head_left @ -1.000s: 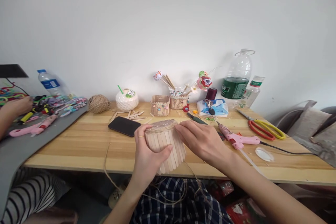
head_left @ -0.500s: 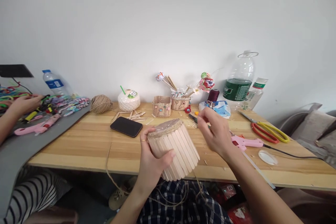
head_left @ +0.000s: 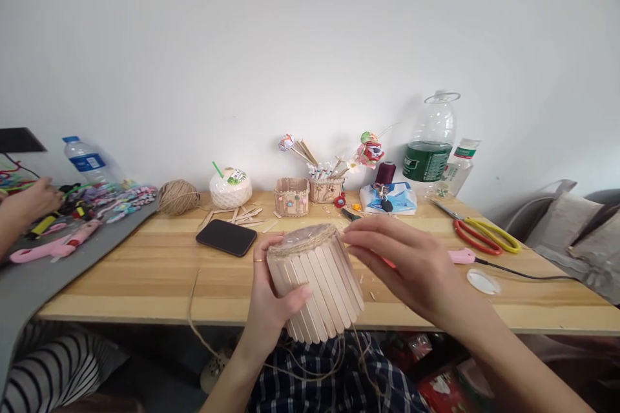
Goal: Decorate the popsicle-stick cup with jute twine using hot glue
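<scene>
My left hand (head_left: 276, 297) grips a round container covered in wooden craft sticks (head_left: 320, 290), tilted above my lap at the table's front edge. Its thumb presses on the sticks, and its fingers wrap the far left side. Jute twine (head_left: 305, 246) circles the container's upper end, around a clear plastic surface. My right hand (head_left: 411, 264) is at the right of this twine edge, its fingers stretched out and slightly apart, fingertips close to or touching it. I see nothing between them. A loose strand of twine (head_left: 194, 310) hangs over the table edge and loops across my lap.
A phone (head_left: 226, 237), a twine ball (head_left: 178, 197), loose craft sticks (head_left: 237, 214) and two small stick boxes stand behind. At the right lie scissors (head_left: 484, 235) and a pink glue gun (head_left: 462, 256) with its cord. Another person's hand (head_left: 33, 203) is at the far left.
My right hand has gone from a closed pose above the table to stretched fingers at the container's twine edge. The container is slightly more upright. The view has shifted a little.
</scene>
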Demonstrator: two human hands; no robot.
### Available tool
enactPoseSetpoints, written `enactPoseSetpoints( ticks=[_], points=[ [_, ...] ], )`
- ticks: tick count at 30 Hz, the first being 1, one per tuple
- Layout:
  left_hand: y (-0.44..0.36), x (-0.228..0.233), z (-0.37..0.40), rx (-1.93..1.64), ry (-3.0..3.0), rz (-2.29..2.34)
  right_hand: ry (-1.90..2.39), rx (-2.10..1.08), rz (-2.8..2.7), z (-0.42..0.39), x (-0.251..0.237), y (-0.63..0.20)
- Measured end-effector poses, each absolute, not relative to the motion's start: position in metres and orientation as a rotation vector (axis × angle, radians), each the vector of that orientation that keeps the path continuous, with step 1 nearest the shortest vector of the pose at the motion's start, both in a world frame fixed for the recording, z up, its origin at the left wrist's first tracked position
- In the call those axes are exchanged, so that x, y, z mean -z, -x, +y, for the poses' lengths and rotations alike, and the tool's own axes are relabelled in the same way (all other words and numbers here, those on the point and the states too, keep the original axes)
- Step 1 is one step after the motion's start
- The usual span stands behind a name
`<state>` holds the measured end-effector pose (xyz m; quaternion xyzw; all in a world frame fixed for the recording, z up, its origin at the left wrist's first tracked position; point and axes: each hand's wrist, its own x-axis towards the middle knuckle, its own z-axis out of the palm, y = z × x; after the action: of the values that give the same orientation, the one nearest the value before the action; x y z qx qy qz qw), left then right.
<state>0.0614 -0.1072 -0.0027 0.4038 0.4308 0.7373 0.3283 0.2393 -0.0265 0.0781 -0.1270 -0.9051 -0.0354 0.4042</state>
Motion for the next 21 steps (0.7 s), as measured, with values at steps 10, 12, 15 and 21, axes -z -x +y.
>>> enactPoseSetpoints(
  ticks=[10,12,15,21],
  points=[
    [-0.058,-0.007,-0.113,-1.761,-1.033,1.168,0.164,0.597,-2.445,-0.030,-0.086,-0.225],
    [-0.059,-0.008,-0.113,-1.729,-0.995,1.176,0.184,0.626,-2.480,-0.031,-0.087,-0.223],
    [-0.063,-0.009,-0.113,-1.734,-0.915,1.163,0.217,0.624,-2.506,-0.035,-0.087,-0.219],
    [-0.070,-0.007,-0.111,-1.806,-0.894,1.222,0.266,0.622,-2.378,-0.037,-0.076,-0.209]
  ],
)
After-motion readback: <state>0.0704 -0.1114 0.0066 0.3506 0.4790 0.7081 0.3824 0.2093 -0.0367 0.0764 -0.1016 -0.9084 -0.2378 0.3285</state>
